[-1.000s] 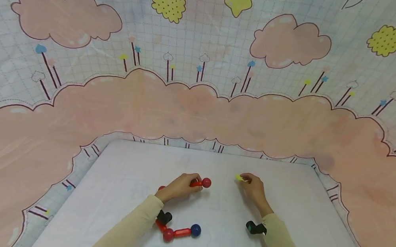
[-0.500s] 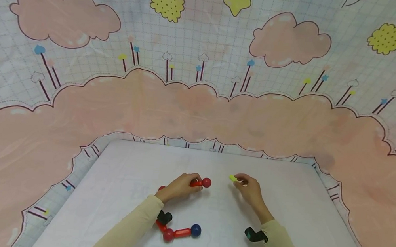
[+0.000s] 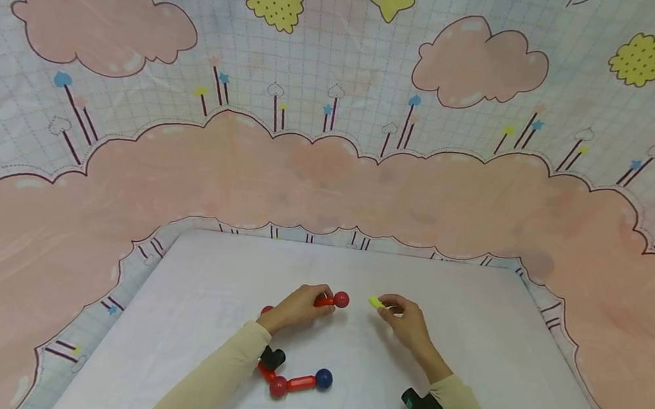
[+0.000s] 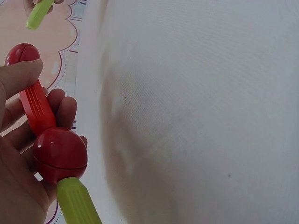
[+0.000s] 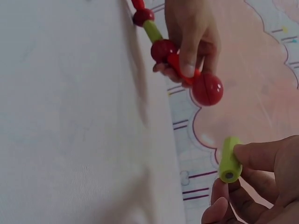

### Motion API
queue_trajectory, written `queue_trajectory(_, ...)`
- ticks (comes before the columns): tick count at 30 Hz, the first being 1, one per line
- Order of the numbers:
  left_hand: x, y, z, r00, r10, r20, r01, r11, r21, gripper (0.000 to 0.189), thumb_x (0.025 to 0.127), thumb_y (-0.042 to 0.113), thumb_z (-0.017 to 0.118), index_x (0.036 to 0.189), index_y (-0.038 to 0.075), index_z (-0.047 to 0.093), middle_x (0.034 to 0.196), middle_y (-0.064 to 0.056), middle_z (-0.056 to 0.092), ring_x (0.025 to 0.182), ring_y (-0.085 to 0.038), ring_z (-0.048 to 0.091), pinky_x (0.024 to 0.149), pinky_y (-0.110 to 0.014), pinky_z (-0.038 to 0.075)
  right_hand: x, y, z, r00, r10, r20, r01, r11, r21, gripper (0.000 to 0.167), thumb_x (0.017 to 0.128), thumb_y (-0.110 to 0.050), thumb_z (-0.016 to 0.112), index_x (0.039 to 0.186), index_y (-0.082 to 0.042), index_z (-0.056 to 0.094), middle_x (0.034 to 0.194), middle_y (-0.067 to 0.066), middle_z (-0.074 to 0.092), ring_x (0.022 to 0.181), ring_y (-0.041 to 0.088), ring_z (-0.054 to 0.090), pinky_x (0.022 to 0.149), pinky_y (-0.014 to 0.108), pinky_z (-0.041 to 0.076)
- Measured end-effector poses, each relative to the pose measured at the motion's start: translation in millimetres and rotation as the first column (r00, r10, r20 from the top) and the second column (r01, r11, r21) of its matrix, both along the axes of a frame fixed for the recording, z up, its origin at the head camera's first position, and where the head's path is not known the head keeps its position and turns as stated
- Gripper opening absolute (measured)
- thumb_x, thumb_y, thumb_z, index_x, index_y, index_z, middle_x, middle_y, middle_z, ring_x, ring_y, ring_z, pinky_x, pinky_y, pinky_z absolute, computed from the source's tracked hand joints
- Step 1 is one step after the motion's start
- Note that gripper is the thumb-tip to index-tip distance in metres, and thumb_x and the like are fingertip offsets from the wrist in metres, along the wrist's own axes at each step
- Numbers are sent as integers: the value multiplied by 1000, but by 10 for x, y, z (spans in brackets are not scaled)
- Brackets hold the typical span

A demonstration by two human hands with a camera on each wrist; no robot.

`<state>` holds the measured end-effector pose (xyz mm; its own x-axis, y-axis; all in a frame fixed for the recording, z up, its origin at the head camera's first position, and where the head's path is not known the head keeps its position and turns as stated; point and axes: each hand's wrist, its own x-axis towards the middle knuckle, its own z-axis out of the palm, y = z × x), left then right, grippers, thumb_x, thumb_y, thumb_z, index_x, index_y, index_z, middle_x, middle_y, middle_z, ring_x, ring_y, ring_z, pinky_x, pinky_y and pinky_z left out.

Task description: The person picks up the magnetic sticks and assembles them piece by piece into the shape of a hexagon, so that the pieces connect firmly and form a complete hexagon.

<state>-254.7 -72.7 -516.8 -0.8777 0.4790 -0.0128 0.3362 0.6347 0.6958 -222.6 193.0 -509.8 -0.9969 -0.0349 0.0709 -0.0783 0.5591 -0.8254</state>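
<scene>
My left hand (image 3: pixel 295 309) grips a red rod (image 4: pixel 36 109), thumb along it, in a chain of toy balls and rods. One red ball (image 3: pixel 341 299) caps the rod's free end. At its other end a second red ball (image 4: pixel 60 154) lies by the palm, joined to a yellow-green rod (image 4: pixel 77 200). The chain continues under my left forearm to a red ball (image 3: pixel 278 387), another red rod (image 3: pixel 301 384) and a blue ball (image 3: pixel 324 379). Between thumb and fingers my right hand (image 3: pixel 412 325) pinches a loose yellow-green rod (image 5: pixel 230 160), grey spot on its end, apart from the chain.
A white tabletop (image 3: pixel 472 297) lies beneath both hands. Behind and around it hangs a cloth (image 3: pixel 329 185) printed with clouds and stars. Black wrist-worn devices (image 3: pixel 422 402) sit at both cuffs, one close above the chain.
My right hand has moved left and slightly nearer, bringing the yellow-green rod closer to the red ball at the chain's free end. The left hand stays in place.
</scene>
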Motion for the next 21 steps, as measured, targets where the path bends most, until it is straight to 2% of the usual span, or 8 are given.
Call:
queue_trajectory(13, -6, 16, 11, 999, 12, 31, -12, 1000, 2, 23, 93, 31, 67, 112, 17, 64, 91, 2, 64, 78, -13, 57, 68, -26, 50, 104, -176, -1, 998, 18, 59, -16, 999, -33, 20, 90, -13, 69, 110, -14, 72, 106, 6, 71, 99, 23, 61, 68, 28, 49)
queue_trajectory(21, 1, 21, 10, 1000, 15, 20, -15, 1000, -10, 23, 93, 30, 67, 111, 16, 64, 91, 2, 64, 79, -13, 56, 68, -25, 50, 104, -237, -65, 998, 42, 40, -41, 999, -33, 18, 90, -11, 69, 108, -12, 72, 104, 7, 71, 94, 21, 62, 66, 27, 49)
